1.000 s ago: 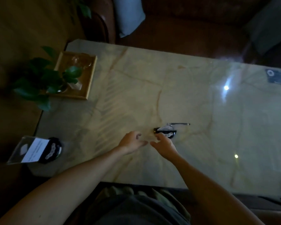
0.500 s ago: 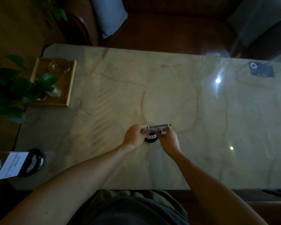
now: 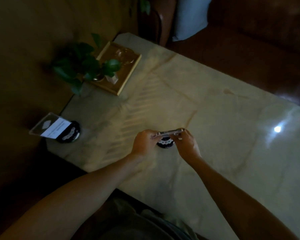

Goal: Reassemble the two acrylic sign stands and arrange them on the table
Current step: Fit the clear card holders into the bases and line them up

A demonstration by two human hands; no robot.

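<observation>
My left hand point(image 3: 145, 142) and my right hand point(image 3: 187, 144) each pinch one end of a clear acrylic panel point(image 3: 170, 132), seen edge-on and held level. Directly beneath it a round black base point(image 3: 165, 142) with a white pattern sits on the marble table point(image 3: 223, 135), partly hidden by my fingers. Whether the panel touches the base I cannot tell. An assembled sign stand point(image 3: 57, 129), a clear panel with a white card in a matching black base, stands at the table's near left corner.
A wooden tray point(image 3: 126, 76) with glassware and a leafy plant point(image 3: 87, 66) occupies the far left corner. A brown sofa point(image 3: 249, 37) with a pale cushion point(image 3: 189, 16) runs behind the table. The table's near edge is close to my body.
Both hands went from reaching at the loose panel and base to gripping the panel's ends and holding it over the base. The view has swung, bringing the finished stand further into frame.
</observation>
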